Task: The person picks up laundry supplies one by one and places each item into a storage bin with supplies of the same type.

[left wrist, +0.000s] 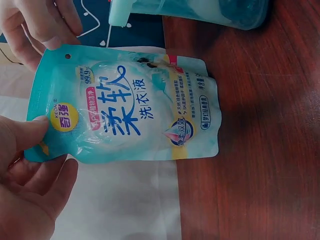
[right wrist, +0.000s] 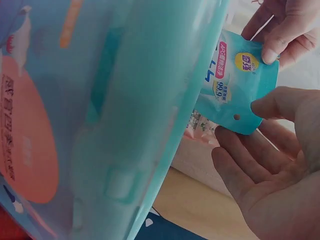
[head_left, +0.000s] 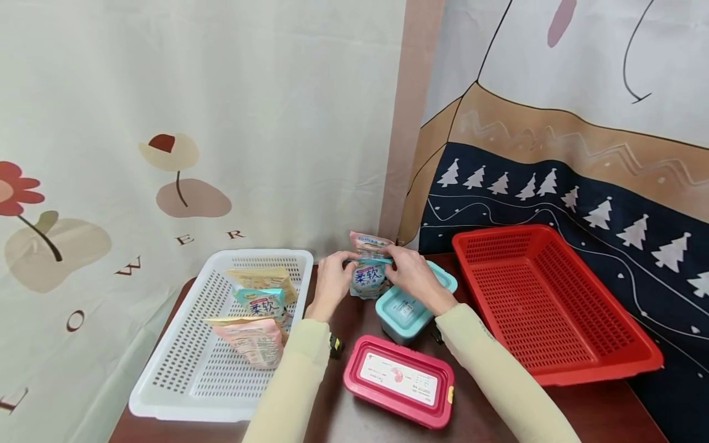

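A teal laundry detergent pouch [head_left: 368,278] stands upright at the back of the table, its printed front toward me. My left hand [head_left: 332,283] pinches one top corner, the thumb [left wrist: 35,132] on the front face. The other top corner is pinched by my right hand [head_left: 412,277], with its thumb [right wrist: 265,105] on one side and fingertips on the other. Behind this pouch shows the top of a pink pouch [head_left: 368,241], its lower part hidden. Right beneath my right wrist sits a teal lidded box [head_left: 403,307], which fills much of the right wrist view.
At left, a white basket [head_left: 166,384] holds a yellowish pouch [head_left: 271,278], a teal pouch [head_left: 263,304] and a pink pouch [head_left: 255,341]. A red lidded box [head_left: 399,381] lies between my forearms. To the right stands a red basket [head_left: 545,301]. Curtains hang close behind the table.
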`<control>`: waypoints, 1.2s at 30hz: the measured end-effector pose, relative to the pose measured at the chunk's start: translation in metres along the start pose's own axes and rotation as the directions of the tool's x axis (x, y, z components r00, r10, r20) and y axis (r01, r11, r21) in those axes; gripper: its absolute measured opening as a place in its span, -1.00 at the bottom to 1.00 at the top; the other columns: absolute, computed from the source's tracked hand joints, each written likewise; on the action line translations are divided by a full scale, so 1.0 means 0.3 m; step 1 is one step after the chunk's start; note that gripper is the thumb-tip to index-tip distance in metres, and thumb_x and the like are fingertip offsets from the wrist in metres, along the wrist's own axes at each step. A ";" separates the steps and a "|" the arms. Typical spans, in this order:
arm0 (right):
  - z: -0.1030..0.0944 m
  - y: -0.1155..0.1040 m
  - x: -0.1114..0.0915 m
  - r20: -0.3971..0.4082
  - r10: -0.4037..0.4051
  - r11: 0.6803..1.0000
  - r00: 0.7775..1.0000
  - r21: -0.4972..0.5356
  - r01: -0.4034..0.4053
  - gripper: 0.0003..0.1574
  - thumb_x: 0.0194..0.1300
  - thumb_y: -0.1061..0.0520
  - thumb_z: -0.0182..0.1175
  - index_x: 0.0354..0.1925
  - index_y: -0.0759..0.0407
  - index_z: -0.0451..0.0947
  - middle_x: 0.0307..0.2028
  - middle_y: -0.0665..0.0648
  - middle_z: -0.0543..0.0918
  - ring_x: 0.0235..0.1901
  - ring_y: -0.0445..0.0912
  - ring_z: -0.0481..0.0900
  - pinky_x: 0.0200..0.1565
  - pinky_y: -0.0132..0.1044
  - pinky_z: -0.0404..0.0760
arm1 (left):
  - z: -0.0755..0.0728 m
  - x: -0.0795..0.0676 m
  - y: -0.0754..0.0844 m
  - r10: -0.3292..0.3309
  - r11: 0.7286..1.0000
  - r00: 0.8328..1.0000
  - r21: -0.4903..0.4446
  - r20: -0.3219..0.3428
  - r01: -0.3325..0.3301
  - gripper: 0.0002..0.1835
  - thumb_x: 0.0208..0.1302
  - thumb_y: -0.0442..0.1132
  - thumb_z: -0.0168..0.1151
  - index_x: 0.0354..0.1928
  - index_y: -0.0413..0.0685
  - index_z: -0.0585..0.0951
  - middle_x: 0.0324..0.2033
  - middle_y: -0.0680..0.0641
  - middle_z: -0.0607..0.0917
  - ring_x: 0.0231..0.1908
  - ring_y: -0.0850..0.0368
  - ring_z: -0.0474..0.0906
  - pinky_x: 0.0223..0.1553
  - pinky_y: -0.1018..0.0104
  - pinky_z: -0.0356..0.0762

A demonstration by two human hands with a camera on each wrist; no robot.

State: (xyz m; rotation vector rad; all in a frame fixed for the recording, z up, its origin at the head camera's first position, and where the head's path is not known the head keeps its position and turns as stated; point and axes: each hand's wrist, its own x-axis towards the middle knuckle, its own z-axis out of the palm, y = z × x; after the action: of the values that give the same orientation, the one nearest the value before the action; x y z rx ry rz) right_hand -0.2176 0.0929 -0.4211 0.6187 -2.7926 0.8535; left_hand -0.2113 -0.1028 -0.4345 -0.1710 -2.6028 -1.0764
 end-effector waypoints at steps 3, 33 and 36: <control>0.004 -0.007 0.010 0.015 -0.016 1.000 1.000 -0.019 0.016 -0.64 0.37 0.27 0.30 0.12 0.23 0.68 0.00 0.20 0.73 -0.19 0.02 0.65 -0.11 -0.07 0.68 | -0.006 -0.004 0.000 -0.005 1.000 1.000 -0.001 -0.005 0.005 -0.86 0.36 -0.34 0.38 -0.11 -0.11 0.82 -0.07 -0.12 0.81 -0.10 -0.11 0.71 -0.11 -0.01 0.61; -0.026 -0.055 0.009 -0.041 -0.003 0.997 0.999 0.080 0.006 -0.79 0.45 0.18 0.31 -0.01 0.18 0.77 -0.30 0.12 0.75 -0.61 -0.19 0.48 -0.56 -0.34 0.47 | -0.093 -0.035 0.040 0.005 0.999 0.998 -0.042 -0.057 -0.007 -0.90 0.36 -0.32 0.40 -0.16 -0.07 0.84 -0.17 -0.08 0.83 -0.19 -0.03 0.72 -0.18 0.06 0.63; -0.033 -0.060 0.002 -0.051 -0.001 0.995 0.999 0.099 0.006 -0.78 0.45 0.17 0.31 0.00 0.17 0.77 -0.30 0.12 0.76 -0.64 -0.20 0.47 -0.57 -0.34 0.47 | -0.104 -0.044 0.053 0.002 0.999 0.998 -0.047 -0.058 -0.005 -0.90 0.35 -0.32 0.40 -0.17 -0.07 0.84 -0.18 -0.07 0.83 -0.17 -0.03 0.73 -0.15 0.05 0.64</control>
State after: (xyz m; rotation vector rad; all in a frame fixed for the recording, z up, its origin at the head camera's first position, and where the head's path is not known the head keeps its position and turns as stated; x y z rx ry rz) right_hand -0.2102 0.0847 -0.4039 0.6080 -2.7167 0.9974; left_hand -0.1876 -0.1134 -0.4074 -0.1530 -2.5264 -1.1258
